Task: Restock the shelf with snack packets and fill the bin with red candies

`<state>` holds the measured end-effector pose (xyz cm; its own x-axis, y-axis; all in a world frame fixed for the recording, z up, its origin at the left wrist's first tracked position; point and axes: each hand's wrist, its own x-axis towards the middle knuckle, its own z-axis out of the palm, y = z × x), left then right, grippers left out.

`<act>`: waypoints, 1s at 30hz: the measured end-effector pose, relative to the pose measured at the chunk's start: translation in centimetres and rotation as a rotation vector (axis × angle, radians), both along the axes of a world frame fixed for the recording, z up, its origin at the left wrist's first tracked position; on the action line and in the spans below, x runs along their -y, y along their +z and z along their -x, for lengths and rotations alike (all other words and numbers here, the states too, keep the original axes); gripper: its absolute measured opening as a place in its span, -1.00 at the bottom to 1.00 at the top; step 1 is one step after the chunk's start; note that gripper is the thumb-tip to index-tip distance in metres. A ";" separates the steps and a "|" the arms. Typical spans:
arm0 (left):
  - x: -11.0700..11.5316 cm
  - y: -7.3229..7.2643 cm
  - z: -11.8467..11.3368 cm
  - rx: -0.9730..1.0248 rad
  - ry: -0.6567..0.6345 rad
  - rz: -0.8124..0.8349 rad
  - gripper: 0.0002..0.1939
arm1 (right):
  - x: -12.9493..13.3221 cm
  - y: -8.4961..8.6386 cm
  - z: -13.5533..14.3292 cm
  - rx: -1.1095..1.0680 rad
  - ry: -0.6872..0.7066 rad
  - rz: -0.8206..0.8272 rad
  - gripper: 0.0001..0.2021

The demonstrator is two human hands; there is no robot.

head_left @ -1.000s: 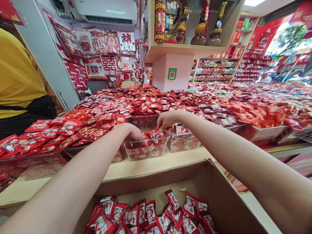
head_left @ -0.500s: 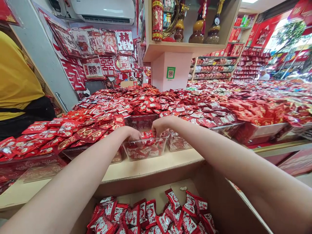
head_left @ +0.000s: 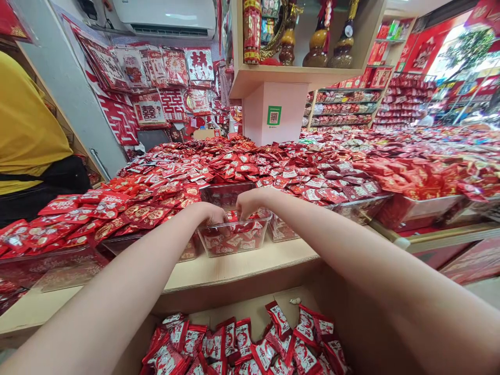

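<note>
Both of my hands reach into a clear plastic bin [head_left: 234,249] that holds red and white wrapped candies [head_left: 247,234]. My left hand [head_left: 214,214] dips in at the bin's left side, its fingers hidden behind the wall and among the packets. At the back right, my right hand [head_left: 250,202] is bent down with fingers curled; the fingertips touch the packets, and whether they grip one is hidden. Below my arms, a cardboard box [head_left: 238,285] contains many loose red and white candy packets [head_left: 213,344].
Heaps of red packets [head_left: 152,177] fill other bins on both sides and behind. A wooden shelf unit [head_left: 297,78] with gourd ornaments overhangs the back. A person in yellow [head_left: 31,120] stands at the left. The wooden ledge [head_left: 273,255] runs between bin and box.
My right hand has moved slightly left inside the bin, closer to my left hand. My left hand stays in nearly the same place.
</note>
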<state>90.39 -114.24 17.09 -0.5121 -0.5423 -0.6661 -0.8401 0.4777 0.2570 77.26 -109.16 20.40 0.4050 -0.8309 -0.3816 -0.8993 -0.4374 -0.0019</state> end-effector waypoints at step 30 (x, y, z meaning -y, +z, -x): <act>-0.6 0.3 1.0 0.092 0.023 0.062 -0.68 | 0.2 -1.2 0.0 -0.225 0.011 -0.008 -0.55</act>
<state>89.41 -113.65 17.38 -0.4376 -0.5948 -0.6744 -0.8695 0.4709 0.1488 77.28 -109.33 19.20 0.3179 -0.8235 -0.4698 -0.8726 -0.4480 0.1948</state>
